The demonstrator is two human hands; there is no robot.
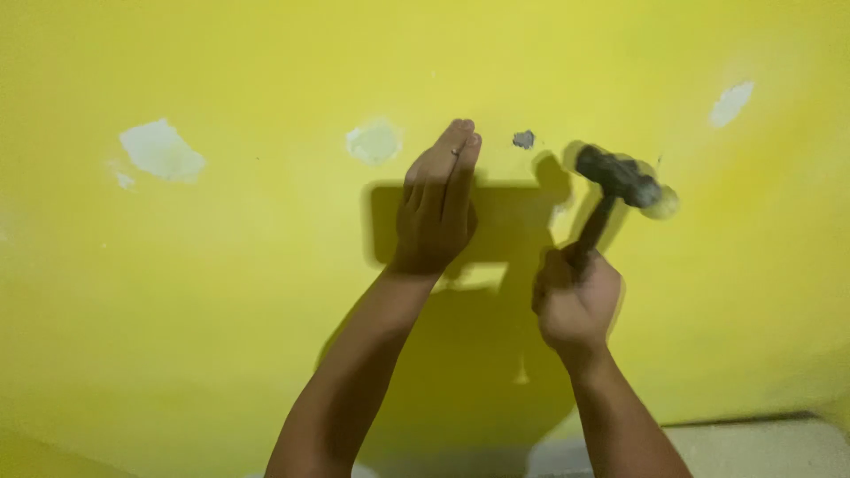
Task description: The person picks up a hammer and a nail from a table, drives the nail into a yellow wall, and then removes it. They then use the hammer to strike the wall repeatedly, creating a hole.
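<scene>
- Bright yellow wall across nearly the whole view, dim and shadowed toward the bottom.
- Pale chipped patch toward the upper left of the wall, with a smaller fleck just beside it.
- Second pale patch near the top middle, just left of the raised fingertips.
- Left hand held flat and upright against the wall, fingers pressed together and straight, holding nothing visible; dark blocky shadow behind it.
- Small grey hole in the wall just right of those fingertips, between hand and hammer head.
- Right hand lower, closed in a fist round the dark handle.
- Hammer tilted up and right, blurred head close to the wall.
- Whitish patch near the upper right corner.
- Strip of pale floor at the bottom right.
</scene>
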